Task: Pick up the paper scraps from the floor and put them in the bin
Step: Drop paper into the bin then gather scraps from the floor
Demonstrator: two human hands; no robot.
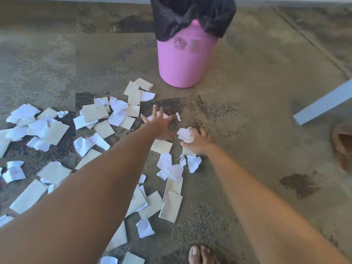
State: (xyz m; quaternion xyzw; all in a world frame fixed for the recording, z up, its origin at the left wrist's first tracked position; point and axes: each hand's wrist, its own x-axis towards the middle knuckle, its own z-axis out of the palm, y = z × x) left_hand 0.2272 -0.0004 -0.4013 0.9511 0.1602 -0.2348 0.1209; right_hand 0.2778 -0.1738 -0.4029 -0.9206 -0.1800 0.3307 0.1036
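Barely begun: the right hand (196,143) grips 1 crumpled white scrap (185,134), the left hand (162,123) reaches spread-fingered, empty; paper scraps (57,130) litter the floor (257,92) before the pink bin (185,63).

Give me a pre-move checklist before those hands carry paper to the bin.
1. Right hand holds a crumpled white scrap: ok.
2. Left hand has a scrap secured: not ok, fingers spread over the floor.
3. Pink bin upright, black liner fitted: ok.
4. Bin opening clear: cannot tell, cropped out of view.
5. Floor between hands and bin free of obstacles: ok.
6. Floor cleared: not ok, many paper scraps remain.
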